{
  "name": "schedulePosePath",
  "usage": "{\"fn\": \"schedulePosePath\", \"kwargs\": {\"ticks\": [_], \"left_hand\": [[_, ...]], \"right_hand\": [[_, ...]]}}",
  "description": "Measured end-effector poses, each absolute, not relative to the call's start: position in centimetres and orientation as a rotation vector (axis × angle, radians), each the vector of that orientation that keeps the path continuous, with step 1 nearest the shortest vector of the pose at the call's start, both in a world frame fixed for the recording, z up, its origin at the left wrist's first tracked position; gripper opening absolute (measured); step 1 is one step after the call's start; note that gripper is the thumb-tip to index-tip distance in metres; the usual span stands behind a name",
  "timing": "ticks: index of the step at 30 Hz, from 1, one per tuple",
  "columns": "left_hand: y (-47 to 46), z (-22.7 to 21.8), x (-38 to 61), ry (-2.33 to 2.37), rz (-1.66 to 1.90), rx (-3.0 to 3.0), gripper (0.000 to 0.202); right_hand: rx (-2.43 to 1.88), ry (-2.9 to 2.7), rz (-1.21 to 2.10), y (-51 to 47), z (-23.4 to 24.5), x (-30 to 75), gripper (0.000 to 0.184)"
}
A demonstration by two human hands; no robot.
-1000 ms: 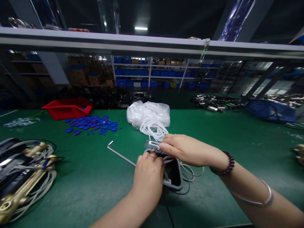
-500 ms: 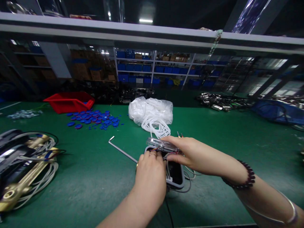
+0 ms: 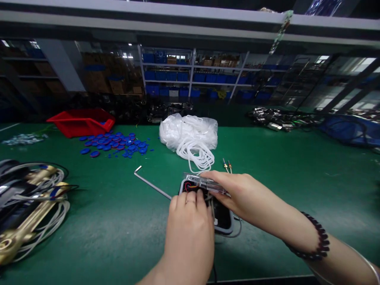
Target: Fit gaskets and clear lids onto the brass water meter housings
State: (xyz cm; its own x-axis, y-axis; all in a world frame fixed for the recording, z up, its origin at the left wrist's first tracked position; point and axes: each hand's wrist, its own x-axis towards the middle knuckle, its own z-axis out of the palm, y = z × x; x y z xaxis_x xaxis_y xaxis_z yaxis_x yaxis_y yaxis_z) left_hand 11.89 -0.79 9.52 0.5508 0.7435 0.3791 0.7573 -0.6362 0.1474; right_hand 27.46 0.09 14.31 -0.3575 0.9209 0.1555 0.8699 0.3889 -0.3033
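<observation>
A dark, open box with a grey rim point(image 3: 227, 226) lies in front of me, with thin coloured wires point(image 3: 190, 185) inside. My left hand point(image 3: 190, 225) reaches over its near left side, fingers together and bent down into the box; the fingertips and whatever they pinch are hidden. Between the thumb and fingers of my right hand point(image 3: 237, 194) is a clear plastic cover point(image 3: 204, 183), tilted above the far side of the box. Grey cable loops out at the right of the box. An L-shaped hex key point(image 3: 152, 187) lies just left of my left hand.
Beyond the box lies a bag of white tubing point(image 3: 190, 132). A red bin point(image 3: 81, 122) and scattered blue discs point(image 3: 111, 141) are at back left. Brass parts with grey cables point(image 3: 38, 209) lie at left, metal parts point(image 3: 276, 119) at back right. A shelf beam point(image 3: 190, 18) spans overhead.
The view has tipped down slightly. My left fingers have shifted a little within the box, and red and orange wires show more. My right hand still holds the clear cover.
</observation>
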Motion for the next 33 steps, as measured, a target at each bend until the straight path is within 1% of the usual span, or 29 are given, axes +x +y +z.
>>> {"fn": "schedulePosePath", "kwargs": {"ticks": [3, 8, 10, 12, 15, 18, 20, 23, 26, 29, 33], "left_hand": [[-2.0, 8.6, 11.3, -1.201, -0.785, -2.655, 0.032], [-2.2, 7.6, 12.6, -1.236, -0.743, -2.624, 0.036], [-2.0, 8.1, 12.3, -1.260, -0.776, -2.650, 0.037], [-1.6, 8.9, 11.2, -1.265, -0.844, -2.679, 0.032], [-0.6, 10.2, 9.0, -1.164, -0.947, -2.708, 0.029], [0.8, 10.6, 7.8, -1.039, -0.890, -2.787, 0.028], [1.5, 10.3, 7.8, -1.061, -0.774, -2.827, 0.028], [1.9, 9.7, 8.1, -1.160, -0.649, -2.803, 0.033], [1.4, 9.4, 8.3, -1.159, -0.690, -2.681, 0.029], [0.9, 9.4, 8.1, -1.141, -0.771, -2.545, 0.021], [0.7, 9.8, 8.2, -1.219, -0.778, -2.565, 0.018]], "right_hand": [[-1.543, -2.365, 0.226, 0.0, 14.3, 27.4, 0.036], [-1.594, -2.362, 0.199, -0.1, 14.3, 27.2, 0.036], [-1.623, -2.366, 0.193, -0.1, 14.3, 27.1, 0.035], [-1.638, -2.373, 0.197, -0.2, 14.2, 27.0, 0.035], [-1.643, -2.386, 0.192, -0.2, 14.2, 27.0, 0.037], [-1.650, -2.391, 0.172, -0.2, 14.1, 27.0, 0.037], [-1.666, -2.391, 0.163, -0.3, 14.0, 26.9, 0.036], [-1.679, -2.393, 0.148, -0.3, 14.0, 26.9, 0.036], [-1.679, -2.393, 0.157, -0.3, 13.9, 26.9, 0.036], [-1.695, -2.383, 0.172, -0.4, 14.0, 26.8, 0.037], [-1.680, -2.373, 0.151, -0.4, 14.0, 26.8, 0.039]]}}
